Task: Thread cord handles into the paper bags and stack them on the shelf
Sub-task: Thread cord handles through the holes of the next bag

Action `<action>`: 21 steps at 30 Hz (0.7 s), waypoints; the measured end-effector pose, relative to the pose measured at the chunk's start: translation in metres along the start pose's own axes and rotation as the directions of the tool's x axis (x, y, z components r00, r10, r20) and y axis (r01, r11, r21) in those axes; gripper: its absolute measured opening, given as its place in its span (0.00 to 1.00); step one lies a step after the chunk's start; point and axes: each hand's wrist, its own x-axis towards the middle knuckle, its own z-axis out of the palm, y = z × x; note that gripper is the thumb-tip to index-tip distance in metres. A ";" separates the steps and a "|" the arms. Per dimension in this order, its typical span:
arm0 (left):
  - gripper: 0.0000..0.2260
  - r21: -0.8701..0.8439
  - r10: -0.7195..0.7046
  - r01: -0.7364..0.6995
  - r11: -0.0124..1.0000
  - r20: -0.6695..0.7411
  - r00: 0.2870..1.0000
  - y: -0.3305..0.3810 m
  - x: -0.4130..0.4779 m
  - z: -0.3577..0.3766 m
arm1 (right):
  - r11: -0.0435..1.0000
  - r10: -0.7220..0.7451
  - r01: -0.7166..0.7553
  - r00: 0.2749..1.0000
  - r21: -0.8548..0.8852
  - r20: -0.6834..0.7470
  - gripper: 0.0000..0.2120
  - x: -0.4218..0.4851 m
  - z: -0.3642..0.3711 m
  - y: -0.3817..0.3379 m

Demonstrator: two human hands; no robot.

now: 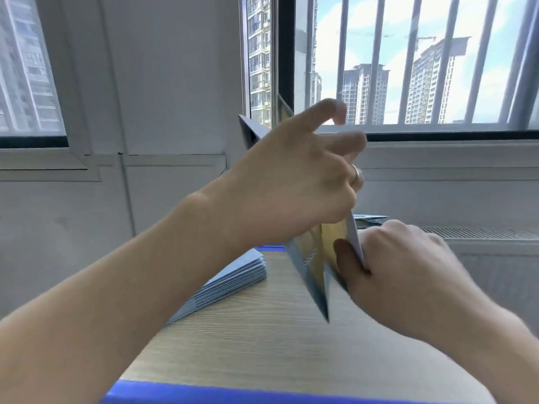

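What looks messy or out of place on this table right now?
The stack of bags at the table's left edge lies fanned out, edges stepped rather than squared; the left arm hides part of it. The bag gripped by the left hand and right hand shows no tears. Nothing spilled.

Left hand (pixel 291 188) raised, forearm crossing in, lower fingers (pixel 354 174) curled on paper bag (pixel 313 266); right hand (pixel 408 275) lower, thumb pinching same bag.

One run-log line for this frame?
left hand: covers paper bag upper half, grip hidden | right hand: pinches paper bag lower half | bag stack: flat on table | cord: none visible
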 end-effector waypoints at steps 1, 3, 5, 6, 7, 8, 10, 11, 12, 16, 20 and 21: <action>0.18 0.039 -0.065 0.067 0.997 -0.051 0.997 0.006 -0.006 0.004 | 0.999 0.036 -0.035 0.999 0.013 -0.033 0.22 0.000 0.016 -0.003; 0.17 0.035 -0.284 0.291 0.956 -0.138 0.949 0.027 -0.022 0.013 | 0.992 0.112 -0.107 0.991 0.071 -0.069 0.19 -0.001 0.050 -0.008; 0.15 -0.020 -0.520 0.525 0.851 -0.168 0.837 0.056 -0.040 0.022 | 0.977 0.152 -0.141 0.987 0.163 -0.055 0.19 -0.005 0.084 -0.012; 0.12 -0.079 -0.606 0.601 0.795 -0.150 0.782 0.070 -0.049 0.028 | 0.965 0.164 -0.155 0.986 0.209 -0.024 0.19 -0.009 0.100 -0.015; 0.12 -0.155 -0.674 0.657 0.738 -0.109 0.731 0.084 -0.057 0.032 | 0.956 0.168 -0.169 0.985 0.242 0.025 0.20 -0.013 0.115 -0.018; 0.15 -0.226 -0.723 0.697 0.681 -0.060 0.688 0.096 -0.064 0.038 | 0.951 0.160 -0.173 0.985 0.255 0.069 0.20 -0.017 0.127 -0.021; 0.14 -0.352 -0.785 0.740 0.573 0.022 0.619 0.115 -0.074 0.048 | 0.951 0.131 -0.159 0.984 0.263 0.123 0.27 -0.021 0.143 -0.025; 0.13 -0.395 -0.808 0.762 0.514 0.076 0.584 0.122 -0.076 0.052 | 0.951 0.120 -0.154 0.983 0.269 0.137 0.33 -0.022 0.148 -0.025; 0.13 -0.413 -0.822 0.786 0.460 0.138 0.553 0.127 -0.076 0.056 | 0.948 0.119 -0.154 0.983 0.279 0.137 0.37 -0.022 0.152 -0.024; 0.13 -0.423 -0.865 0.858 0.291 0.266 0.425 0.139 -0.068 0.067 | 0.935 0.039 -0.070 0.995 0.349 0.094 0.31 -0.020 0.161 -0.024; 0.13 -0.429 -0.913 0.850 0.305 0.123 0.390 0.133 -0.071 0.070 | 0.871 -0.166 0.111 0.983 0.479 0.074 0.26 -0.019 0.154 -0.016; 0.13 -0.425 -0.906 0.837 0.345 0.083 0.415 0.129 -0.075 0.068 | 0.861 -0.241 0.161 0.965 0.483 0.107 0.26 -0.018 0.145 -0.011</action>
